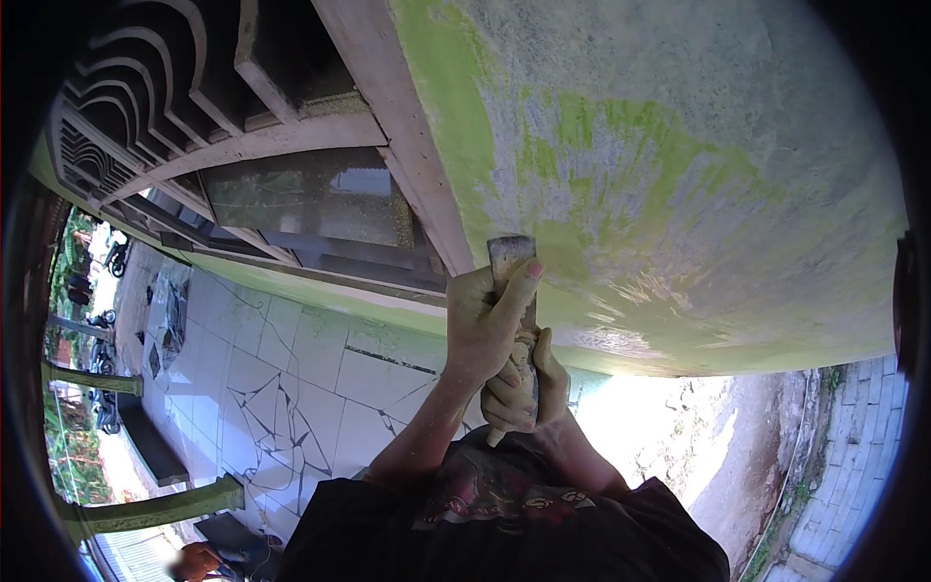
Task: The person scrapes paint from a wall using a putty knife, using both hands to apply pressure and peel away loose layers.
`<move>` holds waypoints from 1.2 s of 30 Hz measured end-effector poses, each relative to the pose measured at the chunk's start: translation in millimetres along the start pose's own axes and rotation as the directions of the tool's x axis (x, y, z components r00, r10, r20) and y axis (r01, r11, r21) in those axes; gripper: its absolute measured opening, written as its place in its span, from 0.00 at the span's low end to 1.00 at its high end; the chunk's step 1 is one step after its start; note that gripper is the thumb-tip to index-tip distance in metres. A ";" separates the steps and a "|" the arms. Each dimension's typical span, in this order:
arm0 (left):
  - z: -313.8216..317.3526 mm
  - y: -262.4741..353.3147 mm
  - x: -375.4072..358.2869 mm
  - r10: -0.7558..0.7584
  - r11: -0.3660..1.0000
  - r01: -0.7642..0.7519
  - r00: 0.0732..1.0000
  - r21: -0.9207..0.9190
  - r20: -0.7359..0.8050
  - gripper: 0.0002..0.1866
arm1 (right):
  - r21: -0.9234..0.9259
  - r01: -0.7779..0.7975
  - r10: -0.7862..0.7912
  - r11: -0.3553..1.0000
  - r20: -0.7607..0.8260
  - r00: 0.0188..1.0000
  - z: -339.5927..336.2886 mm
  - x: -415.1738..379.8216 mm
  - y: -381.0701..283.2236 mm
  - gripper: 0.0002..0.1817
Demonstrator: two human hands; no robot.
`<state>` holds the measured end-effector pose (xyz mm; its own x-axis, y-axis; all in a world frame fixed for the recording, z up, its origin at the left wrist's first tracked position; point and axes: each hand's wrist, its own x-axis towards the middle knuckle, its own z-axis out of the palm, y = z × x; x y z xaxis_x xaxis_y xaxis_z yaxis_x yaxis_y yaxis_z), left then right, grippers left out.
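A paint scraper [511, 254] with a worn, flat metal blade points up and away from me, its blade end overlapping the partly stripped green wall [621, 145]. Around the upper part of the tool, just below the blade, my left hand [485, 320] is closed, thumb laid along the metal. Lower down, my right hand [524, 393] wraps the handle, whose tip sticks out beneath the fingers. Both hands look dusty. Pale grey patches and streaks show where green paint is gone from the wall.
Left of the wall runs a window frame [417, 175] with glass and a curved grille [175, 87]. Below lies a tiled floor [291, 359] with dark broken-tile patterns. A person [199, 563] is at the lower left, near green posts [155, 509]. Paving [853, 466] lies at right.
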<state>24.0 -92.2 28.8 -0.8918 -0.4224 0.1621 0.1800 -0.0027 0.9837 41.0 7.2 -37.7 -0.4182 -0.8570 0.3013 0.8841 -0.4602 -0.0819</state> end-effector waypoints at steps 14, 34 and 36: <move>0.2 9.0 3.6 0.002 1.000 -0.001 0.999 -0.024 0.036 0.22 | 0.057 0.000 0.002 0.998 -0.021 1.000 -4.9 3.5 0.5 0.35; -1.6 -1.7 1.3 0.005 1.000 -0.004 0.998 -0.010 0.069 0.23 | 0.033 0.005 -0.005 0.999 -0.008 1.000 -7.4 -2.9 2.7 0.36; 2.0 -4.8 1.9 0.027 1.000 -0.026 0.997 -0.015 0.072 0.23 | 0.021 0.017 -0.017 1.000 0.030 0.999 -10.8 -5.3 1.0 0.36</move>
<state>20.6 -91.2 24.6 -0.9144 -0.3556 0.1934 0.2088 -0.0050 0.9779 41.8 8.8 -49.7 -0.4269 -0.8416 0.3308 0.8811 -0.4694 -0.0572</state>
